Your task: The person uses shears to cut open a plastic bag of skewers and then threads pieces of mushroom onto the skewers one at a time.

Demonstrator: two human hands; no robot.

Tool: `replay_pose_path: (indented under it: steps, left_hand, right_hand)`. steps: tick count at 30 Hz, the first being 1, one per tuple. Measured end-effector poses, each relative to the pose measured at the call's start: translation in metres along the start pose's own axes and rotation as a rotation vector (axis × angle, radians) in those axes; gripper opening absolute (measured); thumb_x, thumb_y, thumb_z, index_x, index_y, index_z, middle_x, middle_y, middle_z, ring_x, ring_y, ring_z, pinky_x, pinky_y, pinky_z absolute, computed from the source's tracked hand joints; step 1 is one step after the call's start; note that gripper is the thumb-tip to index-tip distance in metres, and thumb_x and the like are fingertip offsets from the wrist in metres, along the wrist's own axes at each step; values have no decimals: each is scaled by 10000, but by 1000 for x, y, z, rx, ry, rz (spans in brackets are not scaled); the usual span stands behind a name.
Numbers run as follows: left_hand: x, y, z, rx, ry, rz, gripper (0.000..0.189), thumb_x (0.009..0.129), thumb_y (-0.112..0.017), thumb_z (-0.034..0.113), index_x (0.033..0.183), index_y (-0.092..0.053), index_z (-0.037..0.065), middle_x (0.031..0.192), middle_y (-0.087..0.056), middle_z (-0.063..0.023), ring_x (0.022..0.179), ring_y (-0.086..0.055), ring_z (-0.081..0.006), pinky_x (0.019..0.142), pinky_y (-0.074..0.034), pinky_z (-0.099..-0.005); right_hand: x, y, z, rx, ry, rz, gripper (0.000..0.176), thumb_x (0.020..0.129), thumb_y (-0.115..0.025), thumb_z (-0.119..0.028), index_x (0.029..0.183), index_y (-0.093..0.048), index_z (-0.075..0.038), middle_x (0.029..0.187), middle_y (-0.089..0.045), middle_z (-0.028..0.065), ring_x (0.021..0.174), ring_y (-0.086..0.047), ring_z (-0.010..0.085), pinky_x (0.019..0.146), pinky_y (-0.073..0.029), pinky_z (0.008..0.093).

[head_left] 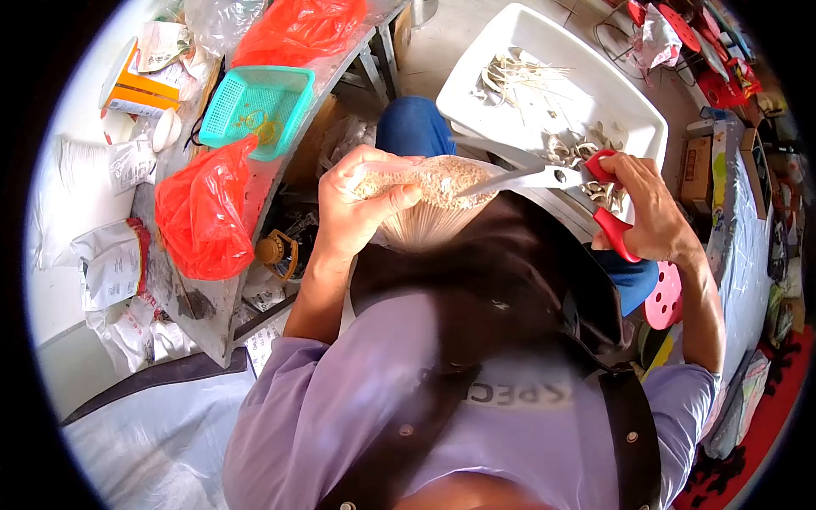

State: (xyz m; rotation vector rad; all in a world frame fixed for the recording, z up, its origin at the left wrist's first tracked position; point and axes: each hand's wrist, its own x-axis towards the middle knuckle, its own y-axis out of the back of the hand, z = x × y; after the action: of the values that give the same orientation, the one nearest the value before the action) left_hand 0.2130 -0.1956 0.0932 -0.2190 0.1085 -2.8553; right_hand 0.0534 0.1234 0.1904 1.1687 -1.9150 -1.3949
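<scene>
My left hand (361,200) grips a pale, fan-shaped bundle (433,200) with a speckled, grainy upper edge and fine ridges below; what it is I cannot make out for certain. My right hand (650,208) holds red-handled scissors (552,177), with the fingers in the handles. The scissor blades are spread apart and point left, the lower one against the right part of the bundle's speckled edge. Both hands are above the dark apron on my lap.
A white tub (552,93) with thin grey-brown pieces stands on the floor ahead. On the left, a worn table (200,314) bears a teal basket (293,110) and red plastic bags (208,212). Cardboard boxes (697,170) are at the right.
</scene>
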Motion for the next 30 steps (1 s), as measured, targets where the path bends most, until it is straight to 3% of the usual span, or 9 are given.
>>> replay_pose_path:
  steps: [3, 6, 9, 13, 15, 21, 24, 27, 30]
  left_hand:
    - [0, 0, 0, 22, -5, 4, 258, 716, -766, -31, 922, -612, -23, 963, -667, -143, 983, -643, -239, 881, -501, -347]
    - [-1, -1, 2, 27, -12, 4, 256, 718, -762, -35, 924, -611, -24, 964, -667, -146, 986, -643, -241, 886, -501, -352]
    - [-1, -2, 0, 17, -22, 0, 254, 721, -759, -35, 926, -609, -26, 970, -668, -151, 987, -642, -243, 890, -501, -357]
    - [-2, -3, 0, 27, -17, 12, 253, 724, -760, -30, 927, -608, -28, 980, -668, -159, 983, -643, -242, 891, -501, -358]
    - [-2, -3, 0, -26, -29, 30, 214, 729, -763, -14, 898, -632, -21, 968, -686, -148, 954, -648, -196, 873, -497, -318]
    - [-3, -2, 0, -54, -17, 43, 190, 743, -753, -12, 897, -643, -21, 969, -695, -140, 933, -649, -168, 860, -498, -296]
    - [-4, -2, 2, -42, -25, 37, 180, 754, -742, -18, 904, -642, -17, 971, -695, -138, 925, -649, -160, 849, -502, -290]
    - [-6, -2, 5, -54, -22, 53, 158, 771, -722, -26, 905, -641, -10, 969, -695, -134, 906, -646, -145, 825, -506, -279]
    - [-5, -1, 2, -118, -19, 68, 145, 783, -704, -38, 909, -640, -5, 967, -694, -129, 880, -643, -130, 798, -508, -269]
  right_hand:
    - [-9, 8, 1, -26, -12, 13, 806, 488, -898, -289, 1147, -517, -20, 1066, -583, 124, 1006, -512, 315, 901, -399, 385]
    - [-11, 14, -6, -64, -56, 13, 642, 599, -853, -300, 1074, -540, -4, 1001, -616, 163, 984, -580, 308, 897, -384, 371]
    - [-10, 10, -8, -55, -18, 26, 593, 607, -847, -273, 1042, -540, -11, 960, -628, 147, 947, -589, 304, 861, -389, 371]
    - [-6, 9, -15, -40, -61, -16, 523, 620, -844, -268, 986, -550, -37, 854, -633, 108, 811, -593, 285, 809, -389, 367]
    - [-4, 9, -17, -31, -104, -56, 483, 625, -843, -277, 945, -560, -50, 781, -629, 86, 727, -585, 273, 770, -397, 361]
    - [-7, 4, -11, -52, -47, 51, 382, 612, -850, -254, 815, -591, -61, 641, -596, 53, 613, -553, 250, 626, -423, 344]
    - [-10, 3, -9, -5, -50, 57, 386, 601, -855, -238, 833, -608, -52, 644, -599, 72, 630, -558, 277, 610, -436, 357]
    - [-17, -8, 5, 160, -73, -11, 541, 517, -905, -289, 865, -599, -11, 684, -556, 104, 653, -510, 235, 591, -420, 330]
    - [-16, -22, 6, 449, -236, -139, 544, 549, -905, -314, 867, -593, -2, 678, -515, 63, 675, -509, 156, 592, -409, 295]
